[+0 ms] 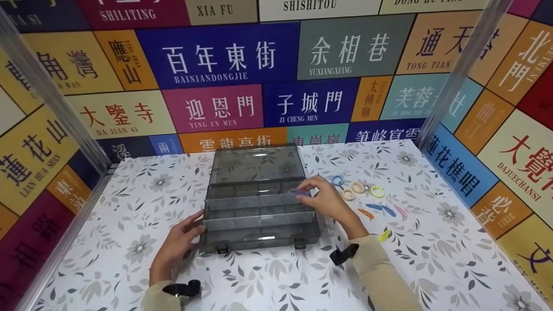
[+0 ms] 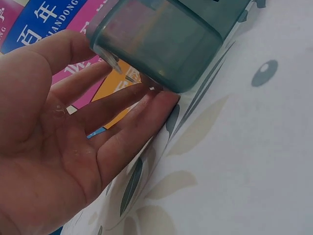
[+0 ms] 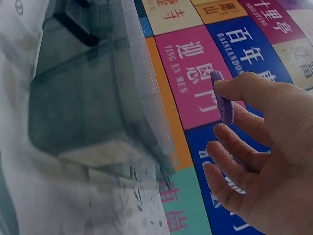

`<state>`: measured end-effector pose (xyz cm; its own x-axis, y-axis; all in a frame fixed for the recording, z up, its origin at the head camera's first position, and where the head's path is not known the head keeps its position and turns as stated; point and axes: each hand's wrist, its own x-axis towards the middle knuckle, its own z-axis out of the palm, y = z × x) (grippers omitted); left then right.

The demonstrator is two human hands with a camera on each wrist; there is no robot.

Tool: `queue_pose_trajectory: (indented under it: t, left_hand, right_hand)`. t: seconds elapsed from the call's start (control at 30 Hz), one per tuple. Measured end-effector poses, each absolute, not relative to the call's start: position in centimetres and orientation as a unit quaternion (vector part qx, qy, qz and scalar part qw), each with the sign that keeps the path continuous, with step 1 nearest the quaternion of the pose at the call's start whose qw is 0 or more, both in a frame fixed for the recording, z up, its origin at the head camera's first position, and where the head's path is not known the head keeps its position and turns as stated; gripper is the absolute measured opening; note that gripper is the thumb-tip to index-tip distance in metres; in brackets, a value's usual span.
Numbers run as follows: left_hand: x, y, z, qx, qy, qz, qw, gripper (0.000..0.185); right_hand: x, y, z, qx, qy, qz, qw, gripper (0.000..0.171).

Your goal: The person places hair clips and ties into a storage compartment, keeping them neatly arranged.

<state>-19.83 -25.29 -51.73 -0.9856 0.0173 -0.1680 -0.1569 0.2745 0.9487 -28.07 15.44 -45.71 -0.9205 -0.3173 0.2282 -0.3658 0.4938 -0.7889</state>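
Observation:
A translucent grey plastic divider box stands on the table with its lid folded back. My right hand pinches a purple hair tie between thumb and index finger, above the right side of the compartments. In the right wrist view, the other fingers are loosely bent beside it. My left hand rests against the box's left side. The left wrist view shows its thumb and extended fingers touching the box's corner.
Right of the box lie several hair ties, among them a blue one and a yellow one. Nearer are snap clips in orange, blue and pink, plus a yellow clip. Printed panels wall the flowered table.

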Motion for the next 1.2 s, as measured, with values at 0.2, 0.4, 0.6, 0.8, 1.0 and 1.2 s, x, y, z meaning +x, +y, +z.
queue_pose_trajectory:
  t: [0.2, 0.4, 0.6, 0.8, 1.0, 1.2]
  left_hand:
    - [-19.8, -25.4, -51.8, -0.049, 0.798, 0.596, 0.072, 0.054]
    - [-19.7, -25.2, -51.9, -0.05, 0.794, 0.6, 0.084, 0.054]
    - [-19.7, -25.3, -51.9, -0.047, 0.794, 0.601, 0.081, 0.055]
    - [-19.8, -25.6, -51.7, -0.044, 0.788, 0.61, 0.072, 0.055]
    - [-19.7, -25.5, -51.8, -0.043, 0.781, 0.618, 0.075, 0.055]
    - [-19.9, -25.4, -51.9, -0.046, 0.792, 0.605, 0.071, 0.054]
  right_hand:
    - [-29.0, 12.7, -44.9, 0.218, -0.867, 0.448, 0.012, 0.018]
    - [-29.8, 10.6, -44.3, 0.229, -0.871, 0.434, 0.012, 0.018]
    - [-30.6, 8.2, -43.6, 0.216, -0.87, 0.443, -0.017, 0.019]
    - [-31.3, 5.2, -42.6, 0.215, -0.877, 0.428, -0.034, 0.021]
    - [-32.0, 2.4, -42.3, 0.23, -0.885, 0.402, -0.048, 0.021]
    - [-32.6, 0.4, -42.5, 0.228, -0.879, 0.411, -0.076, 0.02]
